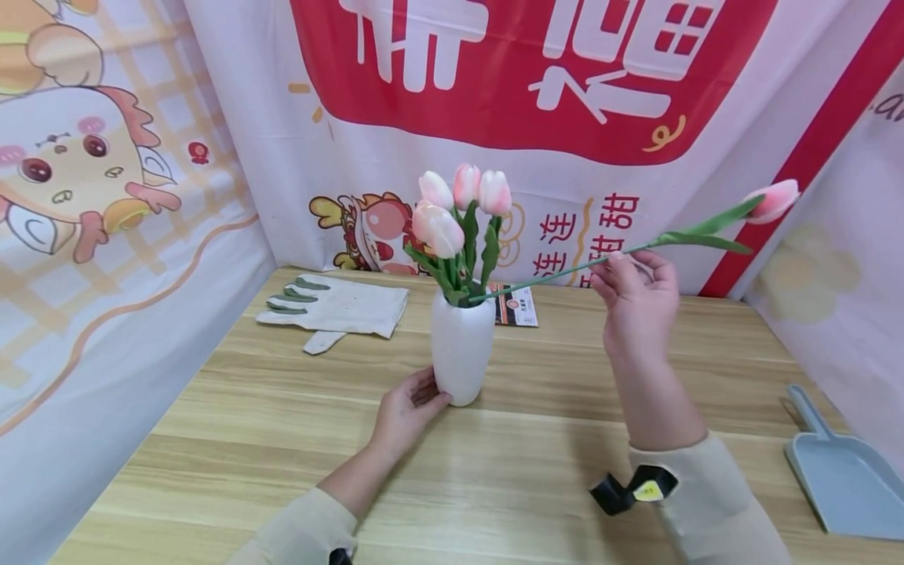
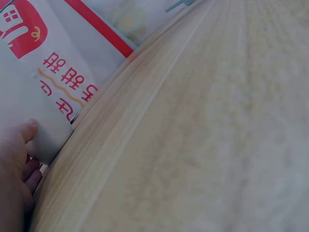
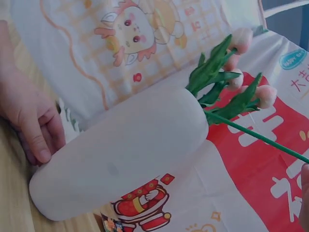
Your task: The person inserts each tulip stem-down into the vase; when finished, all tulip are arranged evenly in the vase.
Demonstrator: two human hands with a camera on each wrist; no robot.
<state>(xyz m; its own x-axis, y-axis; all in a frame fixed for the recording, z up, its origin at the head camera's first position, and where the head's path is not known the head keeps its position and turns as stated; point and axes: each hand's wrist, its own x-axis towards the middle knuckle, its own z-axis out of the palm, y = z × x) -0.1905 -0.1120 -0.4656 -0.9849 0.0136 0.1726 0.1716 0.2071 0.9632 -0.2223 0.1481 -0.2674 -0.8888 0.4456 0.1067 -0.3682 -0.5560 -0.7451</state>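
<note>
A white vase (image 1: 462, 353) stands upright on the table, holding several pink-and-white tulips (image 1: 439, 229) with green leaves. My left hand (image 1: 406, 412) grips the vase low down, thumb in front and fingers round the left side; the left wrist view shows this hand (image 2: 17, 169) at the vase base (image 2: 50, 145). My right hand (image 1: 639, 302), off to the right, pinches the green stem of another pink tulip (image 1: 773, 202). That stem slants down to the left, its lower end at the vase mouth. How deep its tip sits is hidden.
White gloves (image 1: 353, 304) with green fingertips lie left of the vase. Behind it lies a small printed card (image 1: 519, 308). A grey-blue dustpan (image 1: 847, 479) rests at the right edge. Printed cloth (image 1: 240, 94) hangs round the table's back and sides.
</note>
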